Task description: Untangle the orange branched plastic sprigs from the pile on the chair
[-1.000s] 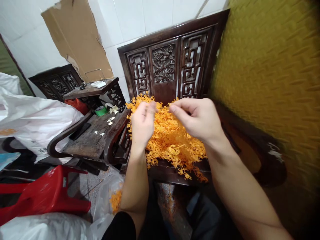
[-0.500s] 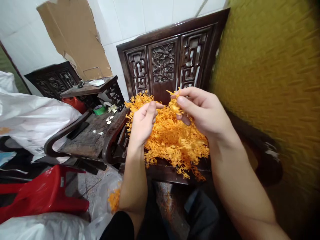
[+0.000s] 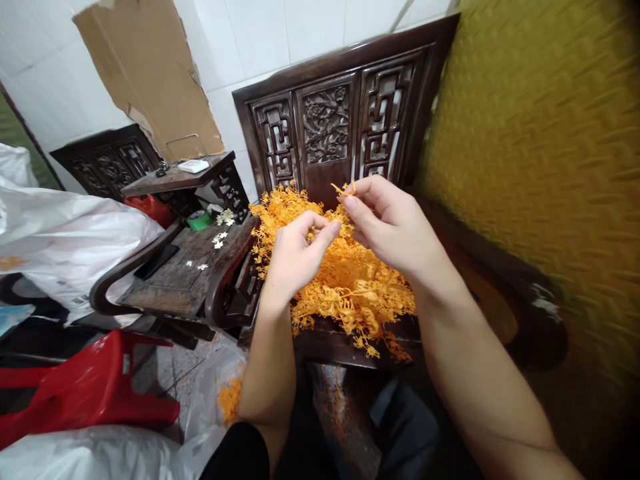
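Observation:
A large heap of tangled orange plastic flower sprigs [image 3: 360,287] lies on the seat of a dark carved wooden chair. Above the heap, my right hand [image 3: 387,220] pinches one orange plastic sprig [image 3: 344,192] between thumb and fingers, its thin stem end sticking up past the fingertips. My left hand [image 3: 303,250] is closed beside it, thumb and forefinger pinched at the left edge of the same sprig. The exact spot held by the left fingertips is mostly hidden.
The carved chair back [image 3: 327,127] stands behind the heap. A yellow textured panel [image 3: 530,167] closes off the right. To the left are a second wooden chair [image 3: 165,287] with small white pieces, green tape [image 3: 199,220], white sacks [image 3: 75,233] and a red plastic stool [image 3: 95,380].
My left hand has moved right and its straight forefinger has bent into a pinch against the thumb at the sprig. My right hand has shifted slightly left.

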`<state>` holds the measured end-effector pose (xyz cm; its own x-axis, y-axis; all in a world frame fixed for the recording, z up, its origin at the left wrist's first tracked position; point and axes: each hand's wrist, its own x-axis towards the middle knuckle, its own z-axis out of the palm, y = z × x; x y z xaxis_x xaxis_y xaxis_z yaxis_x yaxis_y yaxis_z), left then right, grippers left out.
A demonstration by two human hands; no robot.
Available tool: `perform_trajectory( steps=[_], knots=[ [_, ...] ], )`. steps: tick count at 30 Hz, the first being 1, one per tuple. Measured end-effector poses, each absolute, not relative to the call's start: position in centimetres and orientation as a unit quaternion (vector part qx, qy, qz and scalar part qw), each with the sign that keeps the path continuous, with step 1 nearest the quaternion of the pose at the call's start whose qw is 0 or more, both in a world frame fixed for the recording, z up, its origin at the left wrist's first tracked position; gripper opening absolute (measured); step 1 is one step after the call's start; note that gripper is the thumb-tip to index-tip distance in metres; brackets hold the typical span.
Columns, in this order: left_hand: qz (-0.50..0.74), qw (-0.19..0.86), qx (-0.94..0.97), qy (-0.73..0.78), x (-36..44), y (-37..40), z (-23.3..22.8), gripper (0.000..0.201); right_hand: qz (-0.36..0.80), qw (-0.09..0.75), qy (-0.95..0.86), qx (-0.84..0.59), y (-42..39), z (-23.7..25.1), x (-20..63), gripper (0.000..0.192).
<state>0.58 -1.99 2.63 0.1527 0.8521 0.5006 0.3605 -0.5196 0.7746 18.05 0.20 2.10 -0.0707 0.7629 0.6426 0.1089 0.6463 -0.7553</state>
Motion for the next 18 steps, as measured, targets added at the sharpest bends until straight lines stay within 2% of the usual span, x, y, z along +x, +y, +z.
perform_trajectory(
  steps=[5,11,15,18],
  knots=[
    [0.515,0.246,0.693,0.440,-0.4,-1.4,2.2,0.032,0.353,0.606,-0.650,-0.292,0.3,2.1,17.6,0.028],
    [0.535,0.308,0.671,0.411,0.3,-0.9,1.7,0.034,0.352,0.612,-0.660,-0.259,0.3,2.0,16.9,0.027],
    [0.538,0.310,0.678,0.393,0.7,-1.0,1.9,0.035,0.335,0.604,-0.671,-0.269,0.4,1.7,16.6,0.023],
    [0.535,0.294,0.698,0.375,0.5,-1.2,2.1,0.032,0.322,0.630,-0.650,-0.278,0.2,1.8,16.4,0.016]
  ],
)
